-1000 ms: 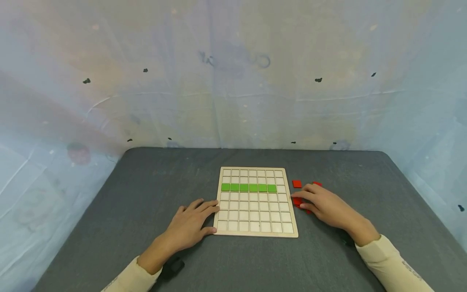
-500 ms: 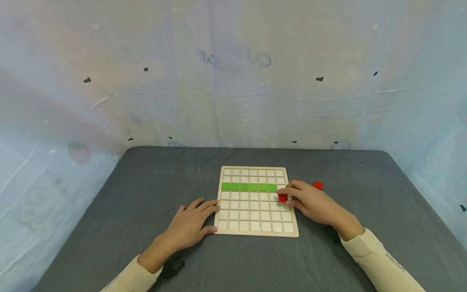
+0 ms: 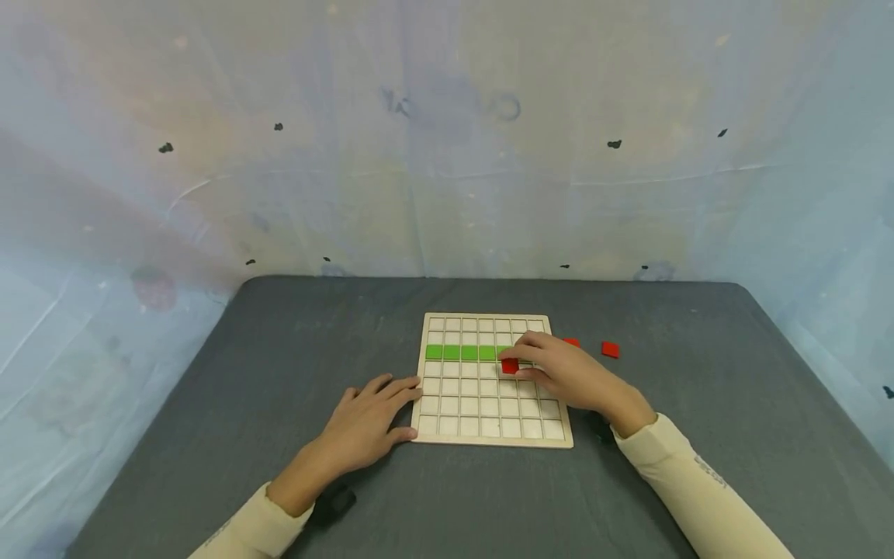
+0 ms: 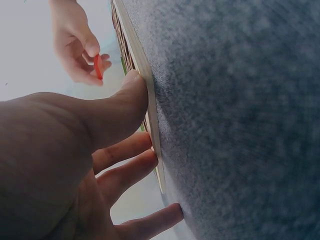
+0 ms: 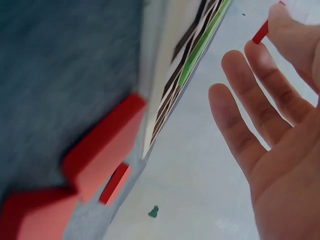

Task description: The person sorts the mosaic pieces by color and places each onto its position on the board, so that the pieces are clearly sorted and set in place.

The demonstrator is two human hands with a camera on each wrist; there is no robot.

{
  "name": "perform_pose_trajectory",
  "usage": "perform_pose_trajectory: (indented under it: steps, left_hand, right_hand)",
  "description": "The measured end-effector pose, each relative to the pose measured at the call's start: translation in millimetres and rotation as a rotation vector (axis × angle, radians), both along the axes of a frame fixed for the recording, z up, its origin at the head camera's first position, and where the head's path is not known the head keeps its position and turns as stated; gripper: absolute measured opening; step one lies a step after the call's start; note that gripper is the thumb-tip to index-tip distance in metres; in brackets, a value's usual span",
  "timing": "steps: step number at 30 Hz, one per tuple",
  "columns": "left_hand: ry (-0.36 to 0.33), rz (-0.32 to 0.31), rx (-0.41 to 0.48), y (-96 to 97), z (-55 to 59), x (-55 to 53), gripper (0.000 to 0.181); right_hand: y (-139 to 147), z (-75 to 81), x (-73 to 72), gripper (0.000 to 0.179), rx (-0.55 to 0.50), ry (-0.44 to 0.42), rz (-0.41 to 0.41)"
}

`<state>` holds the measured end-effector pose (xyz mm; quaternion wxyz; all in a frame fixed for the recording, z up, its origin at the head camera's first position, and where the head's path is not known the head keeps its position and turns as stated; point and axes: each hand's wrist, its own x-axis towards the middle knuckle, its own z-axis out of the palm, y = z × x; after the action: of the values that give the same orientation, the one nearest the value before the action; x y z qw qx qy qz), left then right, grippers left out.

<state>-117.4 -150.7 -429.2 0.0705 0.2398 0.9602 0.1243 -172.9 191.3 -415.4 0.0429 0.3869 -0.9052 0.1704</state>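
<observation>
A wooden grid board (image 3: 489, 443) lies on the grey table, with a row of green square tiles (image 3: 461, 352) in its third row from the far side. My left hand (image 3: 366, 423) rests at the board's left edge, fingers spread, the thumb and some fingertips touching the rim in the left wrist view. Above the board, my right hand (image 3: 573, 374) pinches a red square tile (image 3: 510, 366) between thumb and fingers. In the right wrist view that tile is held clear of the board, tilted. The right hand hides part of the green row and the board's right side.
Loose red tiles (image 3: 610, 349) lie on the table to the right of the board, some hidden by the right hand; several red tiles (image 5: 107, 150) show in the right wrist view. Behind the table (image 3: 314, 326) hangs a pale, creased sheet (image 3: 447, 155).
My right hand has picked up a red tile from the right of the board and carried it left over the grid. The left hand has stayed at the board's left edge.
</observation>
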Motion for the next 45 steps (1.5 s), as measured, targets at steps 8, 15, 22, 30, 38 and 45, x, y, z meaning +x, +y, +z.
perform_pose_trajectory:
  steps: [8, 15, 22, 30, 38, 45]
  left_hand:
    - [-0.003, -0.002, -0.006, 0.8, 0.3, -1.2, 0.060]
    - [0.002, 0.003, -0.010, 0.4, -0.7, -0.9, 0.060]
    - [-0.011, 0.001, -0.004, -0.1, -1.4, 0.4, 0.061]
    - [-0.002, 0.006, -0.012, 1.5, -0.4, -1.0, 0.061]
    - [-0.004, 0.002, -0.016, 1.5, -1.0, -2.3, 0.060]
    - [-0.006, 0.008, -0.017, 1.7, -0.8, -1.8, 0.061]
  right_hand:
    - [-17.8, 2.5, -6.9, 0.034, -0.030, -0.021, 0.016]
    - [-30.0, -2.0, -12.0, 0.035, -0.040, -0.071, 0.037]
    - [-37.6, -5.8, -13.3, 0.036, -0.045, -0.125, 0.036]
    - [-49.4, -4.6, -17.2, 0.035, -0.041, -0.108, 0.051]
    - [-64.2, -2.6, -19.2, 0.037, -0.051, -0.117, 0.048]
    - [-77.5, -3.2, -21.1, 0.037, -0.059, -0.134, 0.062]
